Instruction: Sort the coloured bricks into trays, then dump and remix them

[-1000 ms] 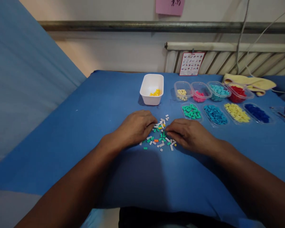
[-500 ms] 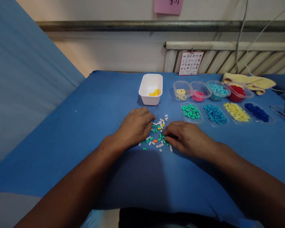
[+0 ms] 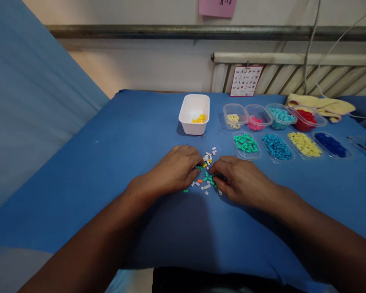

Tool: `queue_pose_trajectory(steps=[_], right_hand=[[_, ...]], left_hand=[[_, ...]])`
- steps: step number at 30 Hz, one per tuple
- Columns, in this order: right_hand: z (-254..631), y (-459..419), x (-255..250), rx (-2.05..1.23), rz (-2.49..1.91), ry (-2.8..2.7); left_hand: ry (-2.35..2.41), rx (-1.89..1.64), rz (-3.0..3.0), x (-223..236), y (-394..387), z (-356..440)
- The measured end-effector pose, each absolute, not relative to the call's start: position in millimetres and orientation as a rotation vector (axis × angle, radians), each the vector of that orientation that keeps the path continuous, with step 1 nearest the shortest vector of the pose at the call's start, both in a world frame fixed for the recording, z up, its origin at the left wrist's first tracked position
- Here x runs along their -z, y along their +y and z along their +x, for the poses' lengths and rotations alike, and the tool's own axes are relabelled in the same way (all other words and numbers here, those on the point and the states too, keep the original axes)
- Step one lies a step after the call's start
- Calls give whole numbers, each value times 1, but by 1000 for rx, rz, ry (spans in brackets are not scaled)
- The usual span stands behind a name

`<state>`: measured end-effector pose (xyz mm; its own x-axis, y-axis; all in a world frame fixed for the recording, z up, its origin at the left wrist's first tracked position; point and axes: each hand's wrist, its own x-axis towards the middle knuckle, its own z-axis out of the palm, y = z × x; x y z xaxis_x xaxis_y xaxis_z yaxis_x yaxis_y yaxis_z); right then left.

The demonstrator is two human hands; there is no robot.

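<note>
A small heap of tiny bricks (image 3: 206, 173), white, green, yellow and one orange, lies on the blue table (image 3: 125, 134). My left hand (image 3: 173, 169) rests palm down at the heap's left side, fingers curled with the tips on the bricks. My right hand (image 3: 239, 179) lies at the heap's right side, fingers bent and pinched among the green bricks. What either hand holds is hidden under the fingers.
A white tub (image 3: 194, 113) with a few yellow bricks stands behind the heap. To its right are several clear trays of sorted bricks: cream (image 3: 234, 118), pink (image 3: 256, 121), green (image 3: 245, 143), blue (image 3: 276, 147), yellow (image 3: 304, 144), red (image 3: 306, 118). A yellow cloth (image 3: 323, 106) lies far right.
Both hands have closed in on the heap: the left slid right and nearer, the right slid left, and they cover more of the bricks.
</note>
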<state>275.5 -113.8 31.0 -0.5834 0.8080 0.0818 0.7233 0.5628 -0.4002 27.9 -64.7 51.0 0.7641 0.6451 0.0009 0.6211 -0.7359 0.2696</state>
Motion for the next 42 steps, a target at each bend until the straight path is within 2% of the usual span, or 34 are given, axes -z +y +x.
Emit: queue_pose_trajectory(steps=[10, 23, 42], right_hand=[[277, -113, -25, -474, -1082, -2580], [282, -114, -28, -466, -1008, -2631], [278, -114, -33, -472, -1017, -2655]], left_hand=[[905, -167, 2732, -50, -64, 28], [874, -125, 2681, -64, -64, 15], [825, -91, 2670, -59, -69, 28]])
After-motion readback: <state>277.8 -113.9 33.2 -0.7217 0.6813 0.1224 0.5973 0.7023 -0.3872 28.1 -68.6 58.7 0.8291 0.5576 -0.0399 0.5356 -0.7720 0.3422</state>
